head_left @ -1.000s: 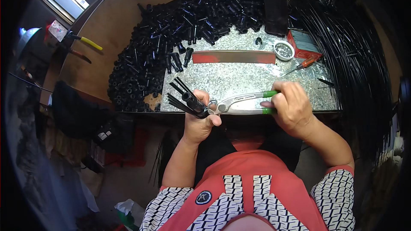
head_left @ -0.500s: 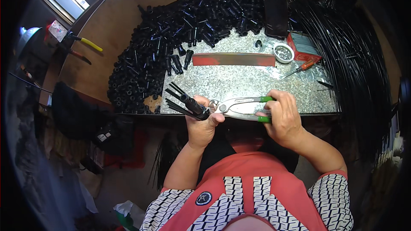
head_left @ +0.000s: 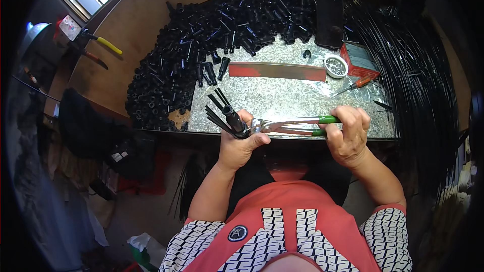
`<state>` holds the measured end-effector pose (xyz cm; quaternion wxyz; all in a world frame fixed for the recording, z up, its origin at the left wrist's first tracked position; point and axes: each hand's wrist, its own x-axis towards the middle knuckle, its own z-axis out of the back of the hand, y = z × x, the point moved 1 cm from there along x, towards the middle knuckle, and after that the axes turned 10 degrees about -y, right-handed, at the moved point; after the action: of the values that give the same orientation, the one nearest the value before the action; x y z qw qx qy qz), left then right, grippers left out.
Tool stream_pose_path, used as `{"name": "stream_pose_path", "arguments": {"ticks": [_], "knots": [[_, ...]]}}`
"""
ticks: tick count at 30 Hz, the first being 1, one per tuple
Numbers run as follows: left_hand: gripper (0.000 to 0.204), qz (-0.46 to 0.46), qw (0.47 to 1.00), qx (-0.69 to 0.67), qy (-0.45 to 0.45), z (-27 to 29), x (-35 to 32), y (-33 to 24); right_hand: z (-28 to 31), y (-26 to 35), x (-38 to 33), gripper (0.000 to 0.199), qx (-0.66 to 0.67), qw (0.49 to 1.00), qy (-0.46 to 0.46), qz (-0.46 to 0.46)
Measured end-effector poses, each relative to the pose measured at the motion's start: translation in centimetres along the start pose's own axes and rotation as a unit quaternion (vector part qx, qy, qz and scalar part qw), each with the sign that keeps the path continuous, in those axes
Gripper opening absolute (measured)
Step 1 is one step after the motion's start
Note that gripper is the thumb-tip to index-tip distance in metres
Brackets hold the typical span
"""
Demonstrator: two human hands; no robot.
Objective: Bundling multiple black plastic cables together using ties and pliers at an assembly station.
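My left hand (head_left: 239, 147) is closed around a black tubular part (head_left: 233, 118), its hollow end tipped up and away from me. Several thin black rods (head_left: 215, 105) stick out beside the tube from the same grip. In my right hand (head_left: 348, 135) are the green handles of metal pincers (head_left: 290, 122), held level near the table's front edge. Their jaws meet the tube's base at my left fingers and thumb; what lies between the jaws is too small to make out.
Black tubular parts (head_left: 201, 35) form a large heap at the back left. A red-and-grey strip (head_left: 277, 71), a white bowl (head_left: 336, 66) of small metal pieces, a red box (head_left: 359, 61), a screwdriver (head_left: 359, 83) and a phone (head_left: 329, 20) lie beyond my hands. Long black rods (head_left: 418, 80) fill the right side.
The pincers have rolled in my right hand and their handles have come closer together. My right hand has shifted a little to the right. The left hand still holds the tube and rods.
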<state>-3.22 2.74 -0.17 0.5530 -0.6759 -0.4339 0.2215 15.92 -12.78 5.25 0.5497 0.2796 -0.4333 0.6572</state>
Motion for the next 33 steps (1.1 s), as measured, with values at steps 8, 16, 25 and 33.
{"name": "stream_pose_path", "arguments": {"ticks": [8, 16, 25, 33], "knots": [[0.046, 0.0, 1.0, 0.01, 0.003, -0.15, 0.25, -0.24, -0.03, -0.14, 0.09, 0.02, -0.038, 0.999, -0.014, 0.023], [0.045, -0.005, 1.0, 0.022, 0.009, 0.19, 0.5, 0.16, 0.16, -0.29, 0.41, 0.016, -0.05, 0.998, -0.01, 0.038], [0.04, 0.028, 0.999, 0.024, 0.0, 0.2, 0.31, 0.19, 0.5, -0.09, 0.29, 0.026, -0.02, 1.0, 0.011, 0.02], [0.043, 0.015, 0.999, 0.023, 0.017, -0.06, 0.62, 0.32, 0.65, -0.24, 0.59, 0.021, -0.055, 0.998, -0.003, 0.034]]}}
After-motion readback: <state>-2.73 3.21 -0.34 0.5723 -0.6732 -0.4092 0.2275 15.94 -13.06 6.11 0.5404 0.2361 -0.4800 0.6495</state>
